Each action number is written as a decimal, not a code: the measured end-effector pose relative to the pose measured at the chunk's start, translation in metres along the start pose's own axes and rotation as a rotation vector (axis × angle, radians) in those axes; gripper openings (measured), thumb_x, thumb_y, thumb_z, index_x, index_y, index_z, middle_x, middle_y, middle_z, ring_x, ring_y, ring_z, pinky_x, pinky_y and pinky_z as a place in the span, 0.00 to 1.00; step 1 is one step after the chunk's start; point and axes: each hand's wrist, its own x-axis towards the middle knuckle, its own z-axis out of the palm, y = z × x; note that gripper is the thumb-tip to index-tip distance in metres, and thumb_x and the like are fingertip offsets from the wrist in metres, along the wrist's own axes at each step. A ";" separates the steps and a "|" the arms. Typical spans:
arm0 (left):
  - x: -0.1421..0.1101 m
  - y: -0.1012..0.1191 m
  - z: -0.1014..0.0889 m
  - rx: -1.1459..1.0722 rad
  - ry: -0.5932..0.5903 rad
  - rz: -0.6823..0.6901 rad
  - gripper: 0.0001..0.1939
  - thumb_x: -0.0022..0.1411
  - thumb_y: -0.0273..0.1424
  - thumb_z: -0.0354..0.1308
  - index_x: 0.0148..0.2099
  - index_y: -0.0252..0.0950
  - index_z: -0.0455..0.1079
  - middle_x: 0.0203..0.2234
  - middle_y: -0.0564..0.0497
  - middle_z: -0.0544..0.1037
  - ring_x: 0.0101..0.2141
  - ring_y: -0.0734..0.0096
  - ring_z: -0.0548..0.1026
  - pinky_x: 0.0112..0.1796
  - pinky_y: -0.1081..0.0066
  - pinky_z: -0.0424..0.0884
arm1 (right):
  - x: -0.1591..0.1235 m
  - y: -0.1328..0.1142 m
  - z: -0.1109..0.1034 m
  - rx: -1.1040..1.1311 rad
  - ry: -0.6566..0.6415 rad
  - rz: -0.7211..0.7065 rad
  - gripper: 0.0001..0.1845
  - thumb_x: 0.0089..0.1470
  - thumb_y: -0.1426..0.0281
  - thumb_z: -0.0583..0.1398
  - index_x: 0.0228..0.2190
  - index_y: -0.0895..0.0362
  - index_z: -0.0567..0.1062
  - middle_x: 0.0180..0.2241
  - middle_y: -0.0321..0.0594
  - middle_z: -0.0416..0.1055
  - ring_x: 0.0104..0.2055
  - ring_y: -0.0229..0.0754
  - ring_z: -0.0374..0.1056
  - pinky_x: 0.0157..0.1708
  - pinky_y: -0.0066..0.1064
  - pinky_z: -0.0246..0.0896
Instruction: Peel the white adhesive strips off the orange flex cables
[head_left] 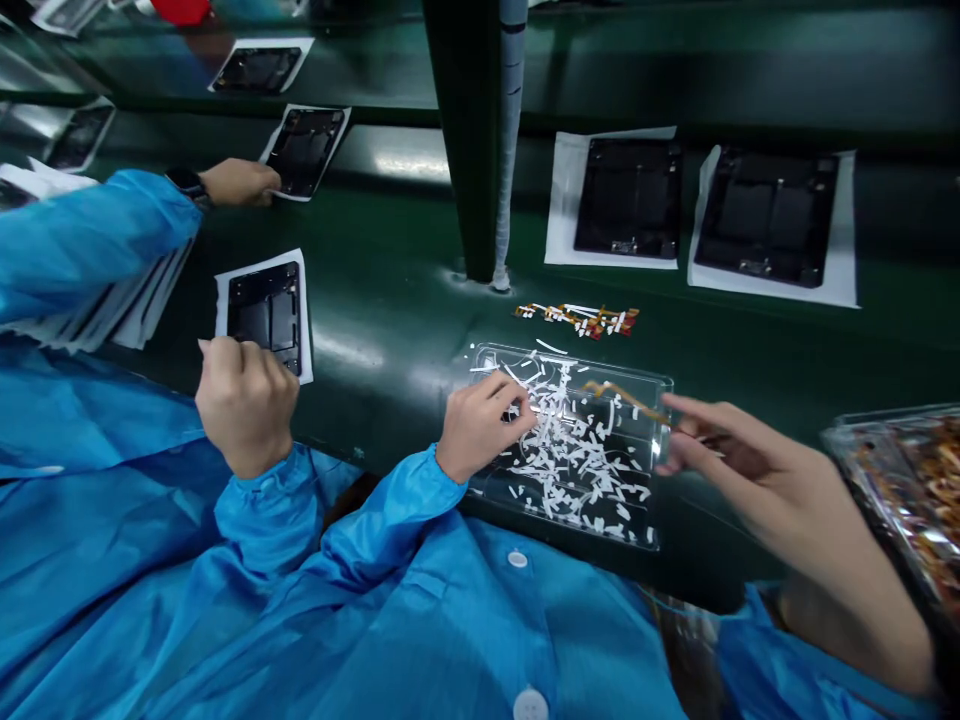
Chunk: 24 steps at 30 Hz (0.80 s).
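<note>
A dark green bench top (390,290) fills the view — glossy, catching soft overhead glare. A green upright post (469,140) rises from it mid-bench, a white-wrapped pole (508,150) just beside — darker green ledges behind.

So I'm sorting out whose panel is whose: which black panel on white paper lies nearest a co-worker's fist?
The black panel at lower left, just above the co-worker's fist. The two at right lie far across the green belt.
</note>
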 end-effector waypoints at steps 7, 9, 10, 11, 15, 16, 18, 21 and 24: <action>0.013 0.026 -0.009 -0.564 -0.154 -0.064 0.08 0.69 0.33 0.59 0.40 0.35 0.76 0.36 0.48 0.79 0.35 0.73 0.76 0.37 0.73 0.73 | 0.012 -0.029 0.004 -0.170 -0.029 -0.143 0.40 0.57 0.56 0.66 0.67 0.39 0.61 0.34 0.32 0.77 0.29 0.39 0.77 0.32 0.29 0.77; 0.020 0.036 -0.009 -0.715 -0.259 -0.052 0.08 0.68 0.34 0.61 0.45 0.36 0.77 0.41 0.48 0.80 0.38 0.72 0.77 0.40 0.71 0.74 | 0.016 -0.036 0.013 -0.227 -0.108 -0.229 0.38 0.61 0.59 0.63 0.68 0.39 0.58 0.34 0.32 0.78 0.29 0.37 0.76 0.31 0.27 0.76; 0.023 0.038 -0.009 -0.749 -0.292 -0.056 0.08 0.68 0.34 0.61 0.46 0.37 0.77 0.41 0.48 0.80 0.39 0.71 0.77 0.41 0.70 0.74 | 0.018 -0.039 0.017 -0.252 -0.131 -0.268 0.37 0.63 0.60 0.62 0.68 0.39 0.57 0.34 0.32 0.78 0.28 0.37 0.75 0.30 0.27 0.76; 0.025 0.040 -0.008 -0.764 -0.303 -0.069 0.08 0.68 0.34 0.61 0.45 0.37 0.78 0.40 0.48 0.80 0.39 0.70 0.77 0.41 0.69 0.74 | 0.019 -0.040 0.019 -0.276 -0.139 -0.300 0.35 0.64 0.61 0.61 0.68 0.39 0.57 0.34 0.32 0.78 0.28 0.36 0.75 0.31 0.27 0.76; 0.025 0.034 -0.003 -0.781 -0.300 -0.181 0.07 0.69 0.29 0.58 0.45 0.36 0.77 0.37 0.49 0.79 0.35 0.72 0.76 0.36 0.71 0.73 | 0.021 -0.038 0.021 -0.324 -0.085 -0.375 0.34 0.65 0.59 0.60 0.68 0.43 0.58 0.33 0.33 0.78 0.29 0.38 0.75 0.31 0.28 0.76; 0.024 0.032 -0.002 -0.794 -0.312 -0.202 0.08 0.68 0.28 0.57 0.46 0.36 0.77 0.37 0.49 0.79 0.35 0.72 0.76 0.36 0.71 0.72 | 0.022 -0.036 0.021 -0.325 -0.080 -0.381 0.34 0.65 0.58 0.60 0.68 0.44 0.58 0.33 0.34 0.78 0.29 0.38 0.75 0.31 0.28 0.76; 0.022 0.030 0.000 -0.832 -0.356 -0.212 0.08 0.68 0.29 0.59 0.47 0.36 0.76 0.39 0.48 0.79 0.36 0.72 0.76 0.36 0.71 0.73 | 0.023 -0.033 0.020 -0.317 -0.090 -0.395 0.33 0.65 0.58 0.59 0.68 0.46 0.59 0.33 0.34 0.78 0.28 0.38 0.74 0.30 0.28 0.75; 0.022 0.031 0.003 -0.855 -0.384 -0.168 0.08 0.66 0.35 0.62 0.44 0.36 0.77 0.38 0.48 0.79 0.34 0.72 0.75 0.35 0.71 0.72 | 0.027 -0.030 0.021 -0.302 -0.119 -0.430 0.31 0.66 0.58 0.58 0.67 0.47 0.61 0.32 0.35 0.78 0.27 0.38 0.74 0.29 0.28 0.74; 0.022 0.033 0.007 -0.836 -0.314 -0.171 0.09 0.68 0.36 0.61 0.40 0.35 0.78 0.35 0.48 0.79 0.33 0.73 0.74 0.33 0.71 0.71 | 0.029 -0.030 0.023 -0.273 -0.101 -0.442 0.29 0.66 0.61 0.59 0.66 0.48 0.63 0.34 0.36 0.79 0.30 0.39 0.76 0.32 0.30 0.76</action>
